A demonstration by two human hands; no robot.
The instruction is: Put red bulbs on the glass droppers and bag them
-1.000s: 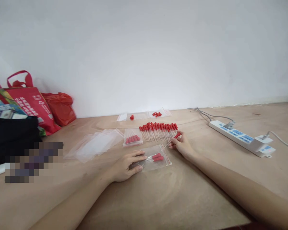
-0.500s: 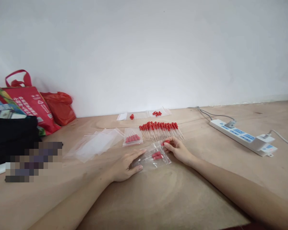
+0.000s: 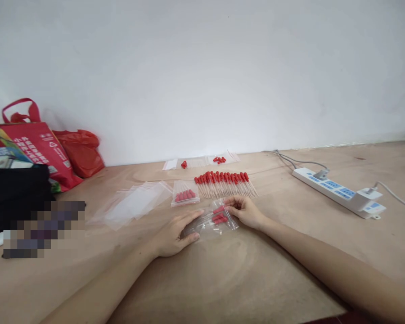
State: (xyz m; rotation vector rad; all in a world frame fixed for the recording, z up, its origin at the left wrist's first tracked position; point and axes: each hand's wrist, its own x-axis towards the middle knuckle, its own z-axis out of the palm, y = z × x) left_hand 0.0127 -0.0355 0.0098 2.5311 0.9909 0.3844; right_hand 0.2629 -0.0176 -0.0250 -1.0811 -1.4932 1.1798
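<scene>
A clear zip bag lies flat in front of me, with red-bulbed droppers inside. My left hand rests at its left end, thumb and fingers spread along the plastic. At the bag's right-hand mouth, my right hand has its thumb and fingers closed at the end of another dropper, whose red bulb lies mostly within the bag. Just beyond, many red-bulbed droppers lie in a row. A filled zip bag of droppers sits left of that row.
Flat clear bags are fanned out on the wooden table. More bagged droppers lie by the wall. A white power strip with cables is at right. Red bags and a black cloth item stand at left.
My right hand has moved slightly left, and the dropper has slid further into the bag. My left hand stays on the bag's left end. The view has shifted slightly.
</scene>
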